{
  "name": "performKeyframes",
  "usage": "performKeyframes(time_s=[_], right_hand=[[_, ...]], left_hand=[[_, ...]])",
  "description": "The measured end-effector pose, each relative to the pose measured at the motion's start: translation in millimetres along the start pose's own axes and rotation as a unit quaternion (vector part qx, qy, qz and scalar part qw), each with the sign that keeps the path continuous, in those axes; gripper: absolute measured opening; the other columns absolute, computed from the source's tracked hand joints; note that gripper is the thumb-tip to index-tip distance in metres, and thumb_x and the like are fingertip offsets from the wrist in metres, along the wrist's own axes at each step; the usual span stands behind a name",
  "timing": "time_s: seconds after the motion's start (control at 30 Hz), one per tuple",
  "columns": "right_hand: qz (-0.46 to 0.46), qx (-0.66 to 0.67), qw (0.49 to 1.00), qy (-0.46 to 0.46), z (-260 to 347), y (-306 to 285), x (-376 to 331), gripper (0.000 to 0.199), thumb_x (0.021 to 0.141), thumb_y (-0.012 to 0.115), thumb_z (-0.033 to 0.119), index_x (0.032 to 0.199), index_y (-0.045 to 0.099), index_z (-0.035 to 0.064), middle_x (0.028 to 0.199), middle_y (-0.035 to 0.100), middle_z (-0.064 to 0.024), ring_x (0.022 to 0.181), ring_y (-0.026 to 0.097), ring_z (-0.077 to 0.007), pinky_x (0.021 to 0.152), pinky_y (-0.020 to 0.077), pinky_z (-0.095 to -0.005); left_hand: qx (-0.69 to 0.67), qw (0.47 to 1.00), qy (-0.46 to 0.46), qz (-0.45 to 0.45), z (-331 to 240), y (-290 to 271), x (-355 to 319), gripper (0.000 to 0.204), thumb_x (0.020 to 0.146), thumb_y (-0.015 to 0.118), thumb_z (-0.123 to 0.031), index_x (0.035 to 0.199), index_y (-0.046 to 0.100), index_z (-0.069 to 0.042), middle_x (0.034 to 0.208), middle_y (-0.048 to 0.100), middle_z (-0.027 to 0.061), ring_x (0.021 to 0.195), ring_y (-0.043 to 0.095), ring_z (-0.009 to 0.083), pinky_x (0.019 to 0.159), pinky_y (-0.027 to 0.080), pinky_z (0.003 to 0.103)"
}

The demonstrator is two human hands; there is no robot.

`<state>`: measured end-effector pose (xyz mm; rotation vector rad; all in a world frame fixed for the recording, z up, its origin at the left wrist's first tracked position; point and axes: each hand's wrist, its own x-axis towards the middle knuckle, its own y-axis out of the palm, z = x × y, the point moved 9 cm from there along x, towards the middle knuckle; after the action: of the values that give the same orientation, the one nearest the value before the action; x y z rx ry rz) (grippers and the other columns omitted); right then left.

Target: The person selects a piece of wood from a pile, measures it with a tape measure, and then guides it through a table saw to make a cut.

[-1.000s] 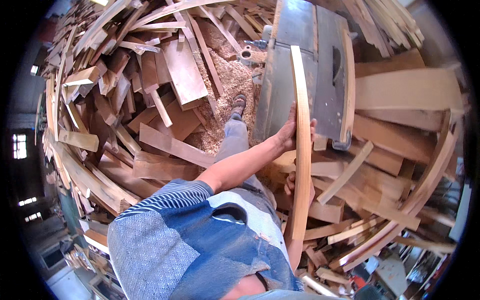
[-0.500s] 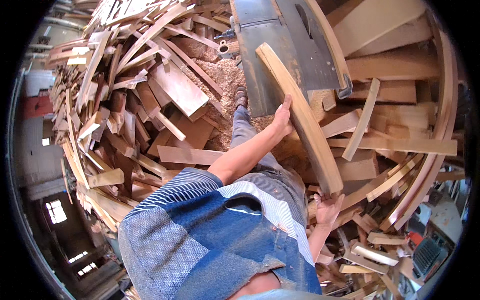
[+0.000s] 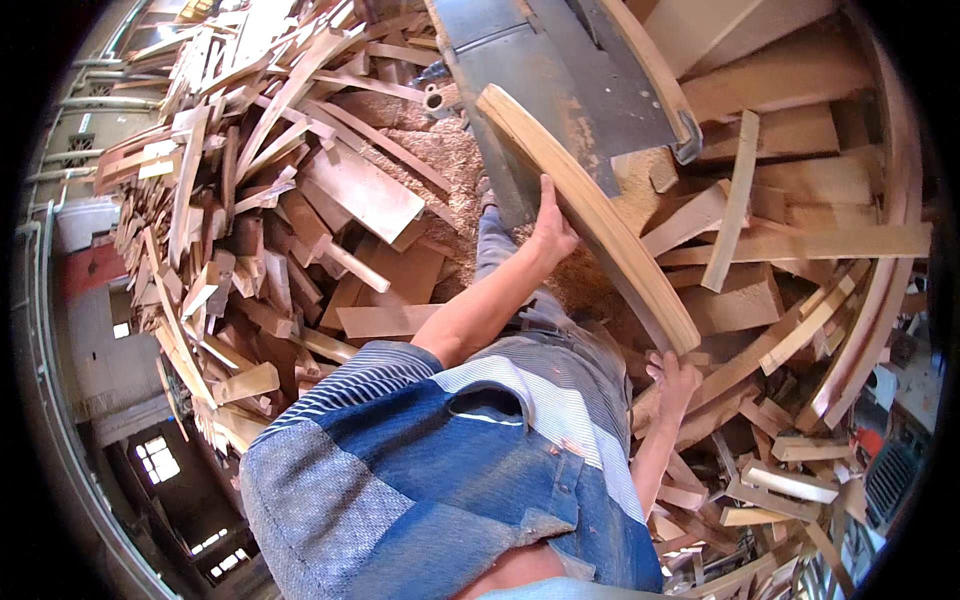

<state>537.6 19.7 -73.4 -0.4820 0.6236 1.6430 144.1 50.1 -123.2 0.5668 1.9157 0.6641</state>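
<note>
I'm holding a long curved wooden slat (image 3: 590, 215) with both hands, and it is slanting from upper left down to lower right in front of me, its top end lying over the edge of the grey machine table (image 3: 560, 70). My left hand (image 3: 552, 228) is pressing flat against the slat's left edge about midway along, fingers pointing up along it, thumb spread; the palm is open against the wood rather than wrapped round it. My right hand (image 3: 675, 375) is cupping the lower end from underneath, fingers curled up at the butt of the piece, though I cannot tell how far they are closing round it.

I'm judging this as solid sawn timber: stiff, no sag along its length, and fairly weighty for its width. The long bow in it means it is wanting to roll in the grip, so I'm reckoning the best hold is where I have it, one hand under the low end carrying the weight and one at the middle steering. The face is looking smooth and pale, likely dusty and a little slick.

Below me sawdust (image 3: 440, 160) is lying in a heap, and a great pile of offcut boards (image 3: 250, 200) is spreading out on my left, with more curved pieces (image 3: 850, 330) stacked to the right.
</note>
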Motion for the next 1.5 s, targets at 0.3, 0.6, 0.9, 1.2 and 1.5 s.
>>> performKeyframes(time_s=[0.3, 0.6, 0.9, 1.2, 1.5], right_hand=[[-0.024, -0.062, 0.998, -0.004, -26.8, -15.3, 10.1, 0.034, 0.102, 0.066, 0.022, 0.126, 0.057, -0.0006, 0.108, 0.066, -0.0079, 0.086, 0.071, -0.0196, 0.068, 0.0574, -0.0295], [0.015, -0.044, 0.999, 0.018, -24.5, -4.9, 11.3, 0.028, 0.101, 0.069, 0.020, 0.115, 0.057, -0.0010, 0.098, 0.069, -0.0124, 0.081, 0.072, -0.0216, 0.064, 0.0590, -0.0299], [0.024, -0.006, 0.998, 0.053, -42.9, -14.9, 33.1, 0.022, 0.101, 0.068, 0.021, 0.101, 0.063, -0.0003, 0.085, 0.066, -0.0087, 0.071, 0.065, -0.0188, 0.064, 0.0573, -0.0348], [-0.001, -0.010, 0.995, 0.102, -51.8, 3.0, 29.7, 0.020, 0.097, 0.073, 0.020, 0.096, 0.062, 0.0026, 0.088, 0.067, -0.0068, 0.075, 0.065, -0.0174, 0.067, 0.0568, -0.0334], [-0.013, -0.035, 0.993, 0.116, -52.0, 5.8, 33.3, 0.022, 0.098, 0.071, 0.022, 0.099, 0.063, 0.0019, 0.090, 0.068, -0.0077, 0.076, 0.066, -0.0161, 0.063, 0.0562, -0.0295]], left_hand=[[0.012, 0.999, -0.045, -0.013, 5.3, -5.7, -10.6, 0.076, 0.097, 0.047, -0.074, 0.141, 0.057, -0.013, 0.142, 0.063, 0.0075, 0.131, 0.058, 0.0283, 0.115, 0.043, 0.051], [0.037, 0.998, -0.032, -0.034, 2.7, -17.8, -0.5, 0.068, 0.100, 0.049, -0.069, 0.141, 0.059, -0.016, 0.144, 0.061, 0.0032, 0.130, 0.057, 0.0269, 0.112, 0.044, 0.051], [0.084, 0.988, -0.023, -0.127, 4.3, -44.4, 5.5, 0.060, 0.106, 0.047, -0.057, 0.146, 0.055, -0.013, 0.147, 0.059, 0.0031, 0.135, 0.053, 0.0252, 0.116, 0.038, 0.048], [0.150, 0.983, -0.061, -0.091, 10.5, -103.4, 42.0, 0.062, 0.109, 0.040, -0.055, 0.150, 0.049, -0.010, 0.152, 0.054, 0.0053, 0.138, 0.050, 0.0273, 0.116, 0.037, 0.052], [0.252, 0.952, -0.096, -0.145, 14.5, -107.3, 21.6, 0.071, 0.102, 0.047, -0.067, 0.144, 0.050, -0.011, 0.139, 0.060, 0.0101, 0.119, 0.060, 0.0272, 0.101, 0.047, 0.049]])
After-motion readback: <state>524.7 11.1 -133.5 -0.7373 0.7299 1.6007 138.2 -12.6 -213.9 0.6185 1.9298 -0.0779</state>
